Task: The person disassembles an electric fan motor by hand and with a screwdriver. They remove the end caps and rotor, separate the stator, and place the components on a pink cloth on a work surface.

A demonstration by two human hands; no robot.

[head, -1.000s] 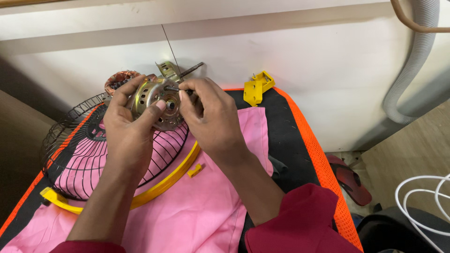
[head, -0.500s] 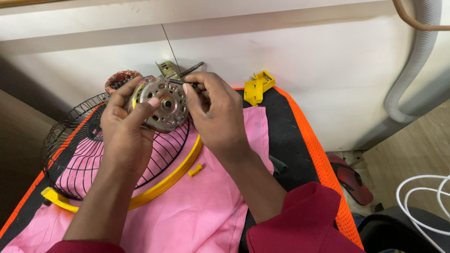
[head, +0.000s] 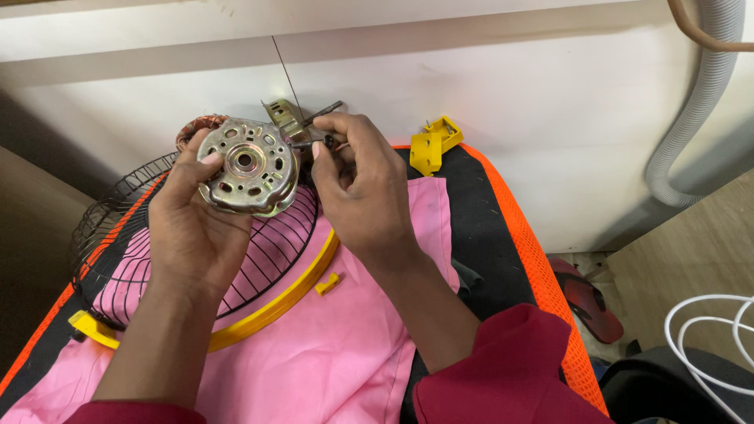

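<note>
Left hand (head: pixel 196 228) grips a round metal motor cover (head: pixel 248 166); right hand (head: pixel 357 188) pinches a small screw (head: pixel 323 143) (best kept square to its hole).

A black wire fan guard (head: pixel 118 243) with a yellow rim (head: pixel 275 302) is seen at 9 o'clock on a pink cloth (head: pixel 338 361), a yellow plastic bracket (head: pixel 433 144) at 1 o'clock, a grey corrugated hose (head: pixel 699 110) at 2 o'clock, and a white cable (head: pixel 707 345) at 4 o'clock.

White wall (head: pixel 550 94); grey hose (head: pixel 699 102) right; wood floor (head: pixel 691 251).
</note>
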